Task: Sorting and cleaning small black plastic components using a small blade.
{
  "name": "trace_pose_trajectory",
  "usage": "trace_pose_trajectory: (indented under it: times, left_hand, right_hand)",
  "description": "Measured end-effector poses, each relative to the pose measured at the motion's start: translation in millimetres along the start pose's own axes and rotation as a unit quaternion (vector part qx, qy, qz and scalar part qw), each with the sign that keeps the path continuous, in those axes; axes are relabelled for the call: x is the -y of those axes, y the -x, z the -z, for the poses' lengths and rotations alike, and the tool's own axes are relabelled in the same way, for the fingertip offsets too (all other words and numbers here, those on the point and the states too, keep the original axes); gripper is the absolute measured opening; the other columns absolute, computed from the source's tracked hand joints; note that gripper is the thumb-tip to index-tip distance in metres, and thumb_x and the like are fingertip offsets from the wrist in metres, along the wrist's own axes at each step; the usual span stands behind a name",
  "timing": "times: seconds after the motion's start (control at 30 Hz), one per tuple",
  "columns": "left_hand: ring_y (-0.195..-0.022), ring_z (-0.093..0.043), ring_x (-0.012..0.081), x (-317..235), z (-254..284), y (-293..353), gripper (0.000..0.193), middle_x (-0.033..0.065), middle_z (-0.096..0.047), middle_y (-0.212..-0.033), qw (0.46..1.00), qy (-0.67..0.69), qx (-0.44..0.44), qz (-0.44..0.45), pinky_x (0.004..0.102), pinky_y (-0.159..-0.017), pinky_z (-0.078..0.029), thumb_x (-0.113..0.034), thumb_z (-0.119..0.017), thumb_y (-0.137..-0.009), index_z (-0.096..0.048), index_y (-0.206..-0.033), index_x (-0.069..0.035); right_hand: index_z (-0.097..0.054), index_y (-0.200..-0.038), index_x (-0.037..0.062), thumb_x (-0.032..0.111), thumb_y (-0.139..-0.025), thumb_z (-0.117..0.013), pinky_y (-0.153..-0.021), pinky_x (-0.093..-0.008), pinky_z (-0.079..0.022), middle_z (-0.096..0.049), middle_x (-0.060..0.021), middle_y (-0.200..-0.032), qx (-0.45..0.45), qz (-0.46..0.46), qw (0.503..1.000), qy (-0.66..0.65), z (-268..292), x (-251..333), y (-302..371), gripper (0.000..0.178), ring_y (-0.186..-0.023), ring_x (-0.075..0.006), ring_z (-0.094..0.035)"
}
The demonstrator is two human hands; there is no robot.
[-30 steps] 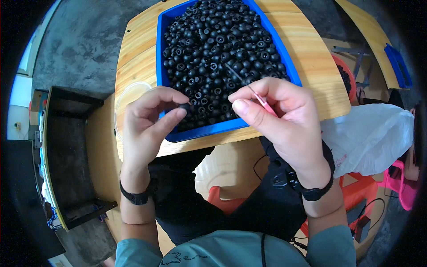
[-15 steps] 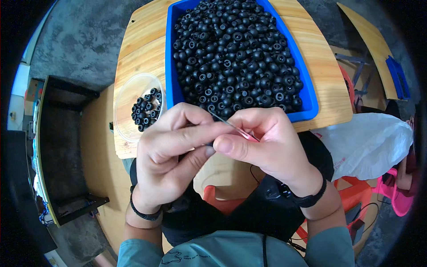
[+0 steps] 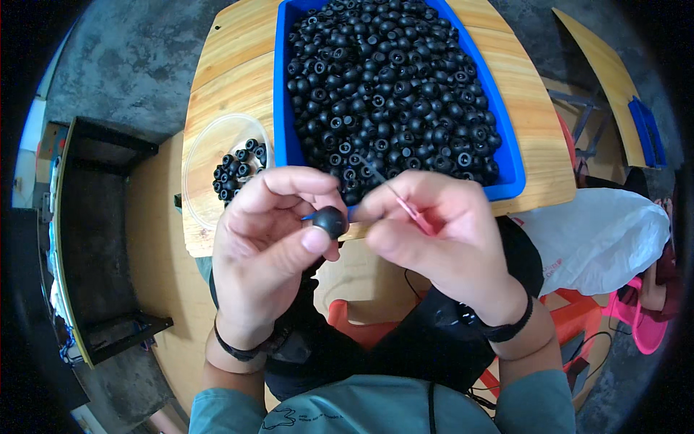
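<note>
Between the thumb and fingers of my left hand [image 3: 271, 242] is a small round black rubber-like part [image 3: 330, 222]. My right hand [image 3: 441, 239] grips the pink handle of a thin pointed tool [image 3: 413, 213], whose slender metal shaft points up and left. The two hands are close together, with the tool's tip apart from the round part. Just beyond them a blue tray [image 3: 512, 137] is heaped with black round parts [image 3: 390, 94], several showing a ringed hole. Left of the tray stands a clear round tub [image 3: 189, 177] holding several more black parts [image 3: 230, 173].
Tray and tub rest on a wooden table [image 3: 235, 65]. A white plastic bag [image 3: 593, 235] lies to the right, near a pink stool [image 3: 636, 318] and another person's arm. On the left stands a black-framed shelf [image 3: 101, 239]. A second wooden table [image 3: 600, 72] is at the far right.
The hands have drawn apart. My left hand has turned, bringing the round black part into sight. The pink-handled tool has moved away from the left fingers.
</note>
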State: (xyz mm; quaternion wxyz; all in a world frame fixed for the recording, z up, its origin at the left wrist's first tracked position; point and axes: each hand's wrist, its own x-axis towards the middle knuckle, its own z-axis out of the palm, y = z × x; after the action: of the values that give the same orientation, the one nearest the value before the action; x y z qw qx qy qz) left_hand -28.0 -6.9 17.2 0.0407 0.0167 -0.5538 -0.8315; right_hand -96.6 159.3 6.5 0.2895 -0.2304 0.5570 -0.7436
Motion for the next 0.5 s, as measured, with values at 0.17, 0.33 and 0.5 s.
trace_pose_trajectory:
  times: [0.17,0.33,0.5]
  left_hand:
    - [-0.076,-0.057,0.0224,8.0,7.3,-3.0,0.023,0.0150,-0.056,-0.088,0.980,0.186,0.070,0.004,0.0250,-0.062,-0.048,-0.002,-0.059,-0.074,-0.055,-0.097,0.000]
    - [-0.077,-0.058,0.0230,5.1,7.7,0.7,0.022,0.0158,-0.055,-0.090,0.965,0.253,0.064,0.039,0.0298,-0.066,-0.050,0.001,-0.057,-0.072,-0.055,-0.094,0.001]
    - [-0.076,-0.059,0.0220,7.4,12.1,0.7,0.024,0.0172,-0.056,-0.090,0.963,0.258,0.066,0.047,0.0299,-0.071,-0.049,0.003,-0.059,-0.069,-0.053,-0.093,0.001]
  right_hand:
    - [-0.057,-0.106,-0.0033,0.029,-0.079,-0.064,-0.050,-0.0165,-0.032,-0.052,0.0006,-0.067,-0.040,0.158,0.970,0.178,1.9,4.3,2.9,0.043,-0.056,-0.0020,-0.043]
    - [-0.059,-0.105,-0.0004,0.028,-0.070,-0.070,-0.045,-0.0196,-0.039,-0.059,-0.0032,-0.064,0.018,0.326,0.904,0.275,-1.9,0.5,-5.9,0.046,-0.049,-0.0114,-0.052]
    - [-0.063,-0.098,0.0012,0.025,-0.067,-0.072,-0.043,-0.0213,-0.037,-0.058,-0.0032,-0.062,0.025,0.322,0.895,0.307,-2.4,1.2,-4.2,0.040,-0.048,-0.0119,-0.050]
